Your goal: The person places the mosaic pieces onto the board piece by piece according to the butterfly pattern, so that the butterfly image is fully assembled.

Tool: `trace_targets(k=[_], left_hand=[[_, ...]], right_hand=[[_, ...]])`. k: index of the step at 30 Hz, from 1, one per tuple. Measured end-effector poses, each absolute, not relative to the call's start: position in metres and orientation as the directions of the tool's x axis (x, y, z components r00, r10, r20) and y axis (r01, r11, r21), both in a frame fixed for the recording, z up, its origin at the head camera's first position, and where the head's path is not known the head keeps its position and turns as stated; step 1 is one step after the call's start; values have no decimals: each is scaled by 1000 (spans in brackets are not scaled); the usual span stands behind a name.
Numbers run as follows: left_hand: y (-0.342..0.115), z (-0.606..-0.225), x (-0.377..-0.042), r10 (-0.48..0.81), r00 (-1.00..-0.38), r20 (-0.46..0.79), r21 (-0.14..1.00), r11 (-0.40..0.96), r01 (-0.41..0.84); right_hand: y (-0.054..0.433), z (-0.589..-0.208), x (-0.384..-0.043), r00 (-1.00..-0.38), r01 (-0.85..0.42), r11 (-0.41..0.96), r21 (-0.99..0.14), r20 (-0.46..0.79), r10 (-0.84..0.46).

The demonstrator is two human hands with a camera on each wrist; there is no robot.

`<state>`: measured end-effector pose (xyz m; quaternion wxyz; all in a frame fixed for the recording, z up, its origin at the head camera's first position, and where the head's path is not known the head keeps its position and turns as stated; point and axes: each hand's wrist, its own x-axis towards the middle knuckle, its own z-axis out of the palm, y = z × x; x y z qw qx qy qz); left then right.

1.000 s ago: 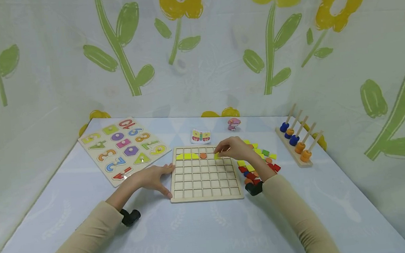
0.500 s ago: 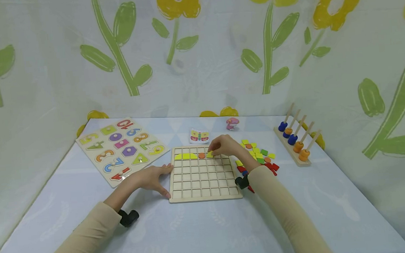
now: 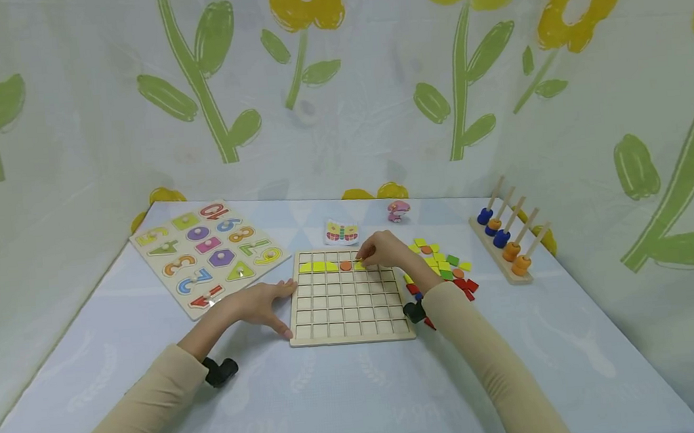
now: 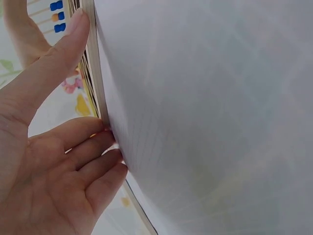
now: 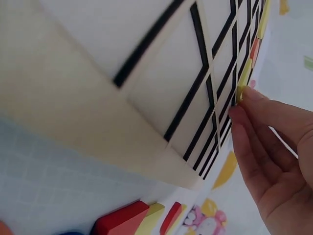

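Observation:
A square wooden grid board (image 3: pixel 351 311) lies on the table. Its second row from the back carries several yellow tiles (image 3: pixel 319 267) and an orange disc (image 3: pixel 345 266). My right hand (image 3: pixel 384 249) reaches over that row and pinches a yellow tile (image 5: pixel 241 93) between thumb and index finger, down at the cell just right of the disc. My left hand (image 3: pixel 260 307) rests along the board's left edge, thumb at the near corner and fingers farther back. In the left wrist view, the thumb (image 4: pixel 73 34) touches the board's side and the other fingers extend loosely beside it.
Loose coloured tiles (image 3: pixel 442 265) lie right of the board, partly behind the right forearm. A wooden number puzzle (image 3: pixel 209 254) lies at left. Behind the board are a butterfly pattern card (image 3: pixel 341 232) and a pink figurine (image 3: pixel 398 211). A peg stacker (image 3: pixel 511 251) stands at right.
My right hand has moved left and down with the yellow tile, bringing it to the cell beside the orange disc. The left hand stays at the board's edge.

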<state>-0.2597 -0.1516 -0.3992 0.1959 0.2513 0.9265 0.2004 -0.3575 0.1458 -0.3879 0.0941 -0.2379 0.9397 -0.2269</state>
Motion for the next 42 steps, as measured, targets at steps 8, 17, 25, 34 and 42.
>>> trace_targets(k=[8, 17, 25, 34, 42], left_hand=[[-152, -401, -260, 533, -802, -268, 470, 799, 375], [-152, -401, -260, 530, -805, -265, 463, 803, 375], [-152, -402, -261, 531, -803, -269, 468, 801, 373], [-152, -401, -261, 531, -804, -269, 466, 802, 374], [-151, -401, -261, 533, -802, -270, 464, 802, 376]], right_hand=[[151, -388, -357, -839, -481, 757, -441, -17, -543], [179, -382, -345, -808, -550, 718, -427, 52, -587], [211, -384, -332, -820, -513, 715, -475, 26, -571], [234, -384, -323, -840, -452, 751, -482, -53, -539], [246, -389, -322, -846, -420, 779, -465, -109, -521]])
